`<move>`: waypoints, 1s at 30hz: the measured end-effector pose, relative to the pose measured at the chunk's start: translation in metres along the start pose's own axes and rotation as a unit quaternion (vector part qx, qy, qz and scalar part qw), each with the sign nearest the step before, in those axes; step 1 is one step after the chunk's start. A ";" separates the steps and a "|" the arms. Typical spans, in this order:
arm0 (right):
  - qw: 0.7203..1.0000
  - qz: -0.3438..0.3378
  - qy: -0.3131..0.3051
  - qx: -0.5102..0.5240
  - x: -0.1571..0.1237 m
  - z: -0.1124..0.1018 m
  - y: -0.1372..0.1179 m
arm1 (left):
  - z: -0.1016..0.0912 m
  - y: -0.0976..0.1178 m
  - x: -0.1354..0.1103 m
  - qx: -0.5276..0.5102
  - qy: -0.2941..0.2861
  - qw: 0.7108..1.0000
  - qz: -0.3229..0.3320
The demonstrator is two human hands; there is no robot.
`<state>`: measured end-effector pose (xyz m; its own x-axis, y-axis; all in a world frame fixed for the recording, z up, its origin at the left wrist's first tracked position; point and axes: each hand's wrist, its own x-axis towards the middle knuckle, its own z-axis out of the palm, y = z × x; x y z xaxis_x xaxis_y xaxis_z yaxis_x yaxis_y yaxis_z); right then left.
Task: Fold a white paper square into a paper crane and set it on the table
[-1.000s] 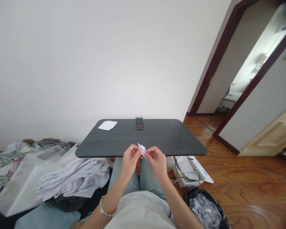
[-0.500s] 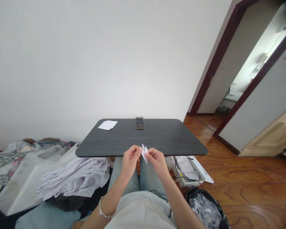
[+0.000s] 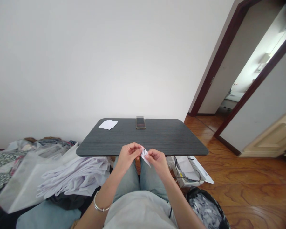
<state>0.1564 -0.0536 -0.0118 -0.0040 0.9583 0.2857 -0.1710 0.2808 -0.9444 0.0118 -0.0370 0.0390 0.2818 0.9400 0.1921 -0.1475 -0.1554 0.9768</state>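
Note:
A small folded piece of white paper is held between my two hands, just past the near edge of the dark table. My left hand pinches its upper left end between thumb and fingers. The thumb and forefinger of my right hand grip its right side. The paper slants, with a pointed end hanging down to the right. Fingertips cover part of its folds. On the table's far left corner lies a small stack of white paper sheets.
A phone lies at the table's back edge by the wall. Folded white cloth and other clothes are heaped to the left. On the floor at right are a white box with cables and a black-lined bin of paper scraps.
The folded paper has tilted, and its two upright points no longer show. My left hand has turned, with its fingers now over the top of the paper. My right hand keeps its pinch.

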 end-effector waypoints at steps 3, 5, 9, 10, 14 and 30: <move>1.000 -0.004 -0.005 -0.015 -0.001 0.000 -0.001 | -0.002 0.003 0.000 -0.004 -0.014 1.000 -0.009; 1.000 -0.008 -0.004 -0.024 -0.001 0.000 -0.002 | -0.003 0.005 0.000 -0.006 -0.017 1.000 -0.013; 0.999 -0.016 -0.006 -0.035 -0.002 0.001 -0.004 | -0.003 0.006 -0.001 -0.001 -0.006 1.000 0.002; 0.999 -0.016 -0.007 -0.038 -0.002 0.001 -0.005 | -0.002 0.005 -0.001 0.002 -0.002 1.000 0.008; 0.998 -0.018 -0.004 -0.054 -0.003 0.001 -0.006 | -0.001 0.003 -0.002 0.018 0.014 0.999 0.031; 0.995 -0.025 -0.003 -0.100 -0.003 -0.001 -0.009 | -0.011 0.014 0.003 0.045 -0.047 0.998 0.024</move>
<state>0.1586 -0.0591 -0.0047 -0.0063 0.9428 0.3332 0.0289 0.3333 -0.9424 0.0002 -0.0331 0.0520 0.3638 0.8991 0.2435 -0.0794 -0.2306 0.9698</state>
